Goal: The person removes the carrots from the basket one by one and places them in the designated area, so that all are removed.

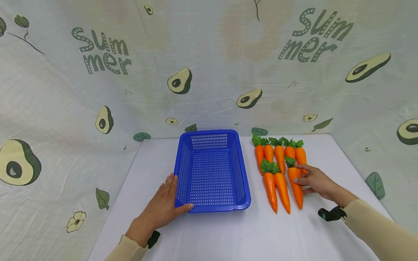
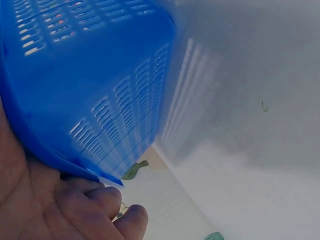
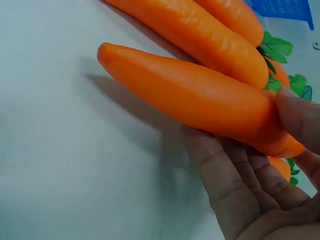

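An orange carrot (image 1: pixel 295 185) with a green leafy top is pinched near its leafy end by my right hand (image 1: pixel 316 182). In the right wrist view the thumb lies over that carrot (image 3: pixel 190 92) and the fingers are underneath, its tip pointing away. My left hand (image 1: pixel 163 203) rests against the near left corner of a blue slotted plastic basket (image 1: pixel 243 174), fingers along the left side and thumb at the front rim. The left wrist view shows the palm against the basket's outer wall (image 2: pixel 65 95). No carrots lie inside the basket.
Just left of the held carrot lie two carrots (image 1: pixel 281 190) side by side. Behind them, a row of several carrots (image 1: pixel 279 156) lies leaf ends away from me. A white-covered table (image 1: pixel 215 235) carries everything, with a printed cloth (image 1: pixel 209 65) hanging behind and at the sides.
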Demonstrator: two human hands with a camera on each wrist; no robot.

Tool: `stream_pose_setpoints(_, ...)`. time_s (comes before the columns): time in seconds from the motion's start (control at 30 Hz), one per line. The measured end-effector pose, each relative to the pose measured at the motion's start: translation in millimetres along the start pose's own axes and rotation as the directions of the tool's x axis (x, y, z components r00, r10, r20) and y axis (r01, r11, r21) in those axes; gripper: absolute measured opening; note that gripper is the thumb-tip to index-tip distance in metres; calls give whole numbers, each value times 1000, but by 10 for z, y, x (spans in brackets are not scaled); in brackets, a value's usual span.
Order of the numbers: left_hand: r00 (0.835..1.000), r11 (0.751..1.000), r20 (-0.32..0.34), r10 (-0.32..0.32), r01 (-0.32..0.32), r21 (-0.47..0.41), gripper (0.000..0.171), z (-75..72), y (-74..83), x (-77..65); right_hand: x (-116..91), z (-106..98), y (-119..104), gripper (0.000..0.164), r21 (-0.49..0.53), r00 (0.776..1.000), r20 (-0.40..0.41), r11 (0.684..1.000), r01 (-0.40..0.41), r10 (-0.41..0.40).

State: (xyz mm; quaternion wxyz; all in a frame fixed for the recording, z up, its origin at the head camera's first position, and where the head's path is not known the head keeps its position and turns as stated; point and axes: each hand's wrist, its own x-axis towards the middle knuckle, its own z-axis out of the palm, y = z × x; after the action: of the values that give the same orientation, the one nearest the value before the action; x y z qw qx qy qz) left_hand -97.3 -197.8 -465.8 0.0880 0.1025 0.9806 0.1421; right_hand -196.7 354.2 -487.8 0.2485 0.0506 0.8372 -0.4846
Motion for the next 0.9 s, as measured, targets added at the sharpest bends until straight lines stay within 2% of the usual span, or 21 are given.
stream_pose_setpoints(0.23, 1000, 1000, -2, 9, -9, -13, 128, 13, -13, 8, 11, 111, 38, 81, -2, 1000, -22, 1000, 11, -11)
stream_pose_setpoints(0.57, 1000, 1000, 0, 5, -5, -3, 128, 18, -17, 9, 30, 131, 72, 79, -88, 997, -66, 996, 21, -27)
stream_pose_setpoints(0.9, 1000, 1000, -7, 10, -10, -13, 127, 10, -9, 9, 18, 160, 97, 78, -98, 996, -81, 994, 40, -48)
